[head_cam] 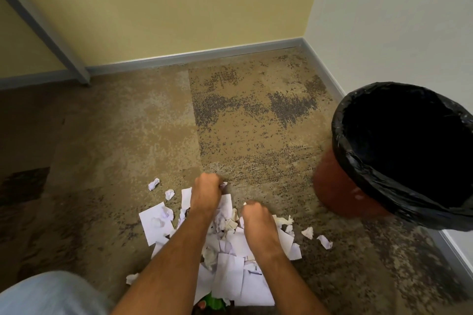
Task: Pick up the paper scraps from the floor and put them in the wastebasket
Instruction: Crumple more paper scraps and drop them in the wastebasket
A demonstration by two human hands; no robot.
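A heap of white paper scraps (pixel 231 271) lies on the carpet in front of me, torn sheets mixed with crumpled bits. My left hand (pixel 206 193) reaches to the far edge of the heap, fingers curled down on a small scrap. My right hand (pixel 256 217) rests knuckles-up on the middle of the heap, fingers closed into the paper. The wastebasket (pixel 332 186) is reddish-brown with a black bag liner (pixel 358 158) and stands at the right, its mouth dark inside.
A large torn sheet (pixel 156 222) and loose crumpled balls (pixel 154 183) lie left of the heap; more bits (pixel 324 241) lie to its right. Walls with grey baseboard (pixel 194 57) close the corner behind. A grey post (pixel 82 74) stands at left. My knee (pixel 51 294) fills the lower left.
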